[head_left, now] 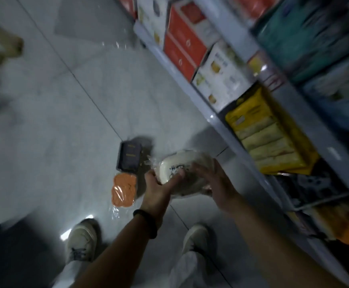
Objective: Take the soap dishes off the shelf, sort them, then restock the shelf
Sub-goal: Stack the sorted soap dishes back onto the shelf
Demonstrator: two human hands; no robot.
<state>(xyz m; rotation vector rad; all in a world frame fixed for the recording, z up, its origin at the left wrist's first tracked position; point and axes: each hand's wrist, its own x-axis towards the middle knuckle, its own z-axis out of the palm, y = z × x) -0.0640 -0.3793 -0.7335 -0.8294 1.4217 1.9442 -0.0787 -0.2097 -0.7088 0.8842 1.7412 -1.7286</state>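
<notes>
- An orange soap dish (124, 190) and a dark soap dish (129, 156) lie on the floor (65, 121), just left of the hands.
- The left hand (159, 191) grips the white soap dish (167, 169) at its left end, thumb across its face.
- The right hand (210, 180) clasps its right end, near the shelf (217, 121).

Dim, motion-blurred, wide-angle-warped edges.

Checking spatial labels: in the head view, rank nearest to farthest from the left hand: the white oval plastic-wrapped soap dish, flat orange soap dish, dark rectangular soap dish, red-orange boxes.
1. White oval soap dish: held by the left hand.
2. Flat orange soap dish: floor, just left.
3. Dark rectangular soap dish: floor, beyond the orange one.
4. Red-orange boxes: on the shelf, farthest.
</notes>
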